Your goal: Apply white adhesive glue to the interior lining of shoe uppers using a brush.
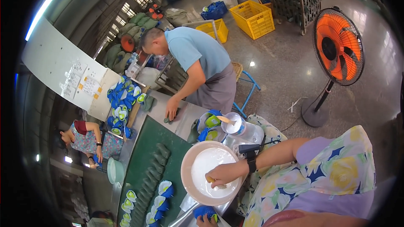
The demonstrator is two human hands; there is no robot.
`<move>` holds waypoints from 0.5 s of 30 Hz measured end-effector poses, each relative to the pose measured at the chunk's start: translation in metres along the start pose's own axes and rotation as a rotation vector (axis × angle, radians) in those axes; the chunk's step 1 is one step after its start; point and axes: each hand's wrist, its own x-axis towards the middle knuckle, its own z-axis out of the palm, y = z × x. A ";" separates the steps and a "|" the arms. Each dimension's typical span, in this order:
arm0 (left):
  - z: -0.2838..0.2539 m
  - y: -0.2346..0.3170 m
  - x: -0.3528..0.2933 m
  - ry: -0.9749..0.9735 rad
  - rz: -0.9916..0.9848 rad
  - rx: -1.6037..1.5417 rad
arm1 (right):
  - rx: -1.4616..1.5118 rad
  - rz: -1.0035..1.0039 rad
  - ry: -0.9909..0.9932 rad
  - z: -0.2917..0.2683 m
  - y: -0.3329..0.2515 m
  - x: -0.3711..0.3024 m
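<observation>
My right hand (223, 175) dips into a pale pink basin (185, 159) of white liquid (205, 159). Its fingers pinch a small yellowish piece, perhaps a sponge (210, 179). At the bottom edge my left hand (206, 222), partly cut off, grips a blue shoe upper (203, 211) with a bit of bright green. On the green belt (145, 143) beside the basin lies a row of dark green shoe-shaped pieces (152, 170), with blue and white shoe uppers (160, 204) alongside.
A white tub (238, 128) with a wooden-handled brush (225, 120) stands beyond the basin. More blue uppers (209, 120) lie near it. Across the belt, one co-worker (198, 50) handles a dark piece; another (90, 138) sits by a pale green basin (115, 170). An orange fan (336, 46) stands right.
</observation>
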 end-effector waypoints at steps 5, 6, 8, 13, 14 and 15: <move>0.035 -0.085 -0.006 -0.047 -0.068 -0.196 | 0.102 0.063 0.152 -0.012 0.008 -0.004; 0.028 -0.092 -0.007 -0.074 -0.134 -0.147 | 0.057 0.025 0.181 -0.013 0.009 -0.005; 0.019 -0.100 -0.004 -0.102 -0.210 -0.098 | 0.036 0.005 0.181 -0.016 0.010 -0.007; 0.013 -0.090 -0.001 -0.063 -0.106 -0.301 | -0.043 -0.054 0.164 -0.030 0.009 -0.004; 0.010 -0.084 0.008 -0.055 -0.076 -0.341 | -0.028 -0.020 0.155 -0.035 0.003 -0.006; 0.007 -0.076 0.017 -0.048 -0.047 -0.380 | -0.026 -0.019 0.157 -0.036 0.001 -0.008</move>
